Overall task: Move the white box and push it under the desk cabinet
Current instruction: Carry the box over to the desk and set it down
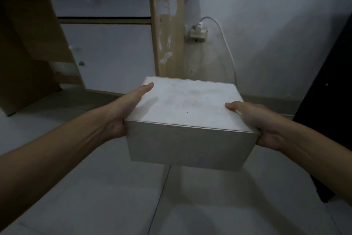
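Observation:
A white box [188, 113] with a closed lid hangs above the tiled floor, held from both sides. My left hand [124, 107] grips its left side, thumb lying along the lid's edge. My right hand [255, 120] grips the right side, thumb on the lid. Beyond the box stands the desk cabinet [114, 52], with white drawer fronts and a light wooden side panel. A dark gap runs between the cabinet's bottom and the floor. The fingers under and behind the box are hidden.
A wall socket [198, 34] with a white plug and cable [228, 48] sits on the wall right of the cabinet. A dark object [331, 101] stands at the right edge. A brown wooden panel [24, 59] leans at the left. Pale floor tiles [114, 196] lie below.

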